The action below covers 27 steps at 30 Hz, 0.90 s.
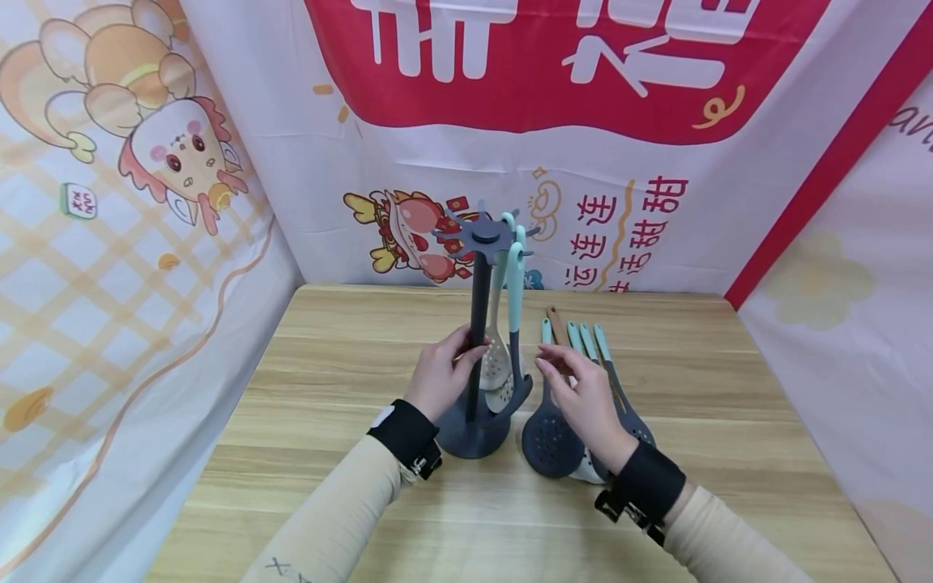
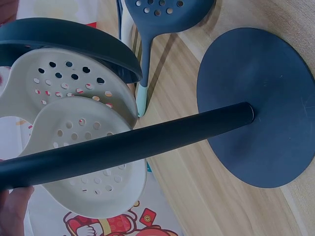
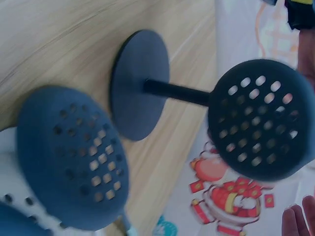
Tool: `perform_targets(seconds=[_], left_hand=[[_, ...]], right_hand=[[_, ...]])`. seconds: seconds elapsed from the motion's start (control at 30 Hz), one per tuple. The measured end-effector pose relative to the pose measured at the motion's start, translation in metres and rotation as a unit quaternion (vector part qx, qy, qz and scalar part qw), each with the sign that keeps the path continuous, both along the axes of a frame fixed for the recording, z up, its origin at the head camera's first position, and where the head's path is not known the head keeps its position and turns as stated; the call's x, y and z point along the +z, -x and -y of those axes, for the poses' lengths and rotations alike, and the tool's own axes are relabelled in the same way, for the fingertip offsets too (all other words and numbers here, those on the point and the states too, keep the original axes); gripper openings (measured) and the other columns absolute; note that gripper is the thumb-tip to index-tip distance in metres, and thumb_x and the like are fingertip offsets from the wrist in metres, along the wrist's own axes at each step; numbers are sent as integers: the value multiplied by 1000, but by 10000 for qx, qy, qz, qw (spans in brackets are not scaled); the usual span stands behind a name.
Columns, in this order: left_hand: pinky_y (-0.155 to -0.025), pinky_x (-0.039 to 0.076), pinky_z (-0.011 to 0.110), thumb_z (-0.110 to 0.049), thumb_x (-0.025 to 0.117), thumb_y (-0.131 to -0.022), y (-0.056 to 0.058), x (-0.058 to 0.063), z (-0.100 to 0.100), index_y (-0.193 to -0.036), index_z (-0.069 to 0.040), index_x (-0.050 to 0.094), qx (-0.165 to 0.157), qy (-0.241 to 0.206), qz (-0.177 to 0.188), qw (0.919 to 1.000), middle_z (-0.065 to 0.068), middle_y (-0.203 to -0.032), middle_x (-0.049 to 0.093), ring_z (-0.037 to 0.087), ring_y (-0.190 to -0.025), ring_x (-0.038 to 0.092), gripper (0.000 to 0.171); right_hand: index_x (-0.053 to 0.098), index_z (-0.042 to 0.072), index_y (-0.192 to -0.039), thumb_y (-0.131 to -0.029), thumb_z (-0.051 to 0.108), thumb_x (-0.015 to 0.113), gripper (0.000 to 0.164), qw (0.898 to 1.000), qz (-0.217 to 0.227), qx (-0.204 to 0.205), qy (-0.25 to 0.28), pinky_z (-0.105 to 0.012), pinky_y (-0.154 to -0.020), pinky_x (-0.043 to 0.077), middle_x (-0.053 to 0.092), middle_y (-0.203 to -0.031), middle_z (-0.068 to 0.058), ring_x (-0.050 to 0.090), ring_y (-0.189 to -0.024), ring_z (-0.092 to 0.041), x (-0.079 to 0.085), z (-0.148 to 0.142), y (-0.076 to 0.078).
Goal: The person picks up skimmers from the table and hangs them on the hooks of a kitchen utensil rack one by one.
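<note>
Desk [image 1: 321,389] runs wide at 9 o'clock of rack [image 1: 479,295], its far edge at 12; utensil pile [image 1: 551,445] blocks 3. Your left grip [image 1: 448,371] clasps the rack; right grip [image 1: 581,397] loose.

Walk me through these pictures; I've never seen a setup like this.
There's no machine arm here: a person works with two bare hands, a black band around each wrist. The wide picture comes from a camera on the head; each close-up comes from a camera on one wrist. The left grip holds the pole of a dark stand, where two pale slotted spoons and a dark skimmer hang. The right grip seems to hold nothing, poised near more utensils lying on the wooden table, most with mint handles.
</note>
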State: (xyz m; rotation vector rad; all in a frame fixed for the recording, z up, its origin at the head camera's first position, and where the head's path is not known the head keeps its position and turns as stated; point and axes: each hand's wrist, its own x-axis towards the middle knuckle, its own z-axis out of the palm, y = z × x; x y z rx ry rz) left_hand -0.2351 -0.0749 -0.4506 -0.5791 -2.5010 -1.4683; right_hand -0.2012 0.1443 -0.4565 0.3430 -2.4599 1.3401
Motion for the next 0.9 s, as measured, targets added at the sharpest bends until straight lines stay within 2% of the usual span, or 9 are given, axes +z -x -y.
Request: perform_targets(seconds=[0.23, 0.43, 0.67, 0.9], left_hand=[[-88, 57, 35, -13, 57, -101, -1, -1, 1, -123, -4, 63, -14, 10, 39, 10000, 11, -113, 73, 22, -107, 71, 25], [-89, 57, 36, -13, 56, -101, -2, 1, 1, -124, -3, 63, -10, 17, 136, 9999, 12, -114, 73, 23, -108, 70, 26], [-89, 57, 37, -13, 57, -101, -1, 0, 1, -123, -2, 63, -33, -48, 63, 10000, 12, -113, 73, 23, -108, 70, 25], [-88, 57, 37, -13, 58, -101, -2, 1, 0, -122, -2, 64, -22, -68, 76, 9999, 11, -112, 73, 23, -107, 71, 25]], right_hand=[[64, 7, -126, -100, 22, 60, 30, 9972, 590, -369, -261, -43, -88, 56, 71, -113, -10, 67, -100, -23, -20, -22, 12], [61, 1, -128, -101, 19, 59, 33, 9913, 1136, -630, -190, -46, -89, 56, 68, -114, -17, 65, -102, -30, -39, -40, 23], [61, -2, -126, -100, 13, 59, 30, 9886, 1166, -899, -329, -48, -90, 55, 69, -114, -22, 66, -103, -33, -58, -57, 28], [60, 0, -129, -100, 19, 59, 35, 9832, 1417, -1030, -515, -48, -93, 54, 67, -121, -21, 64, -108, -34, -65, -71, 26]])
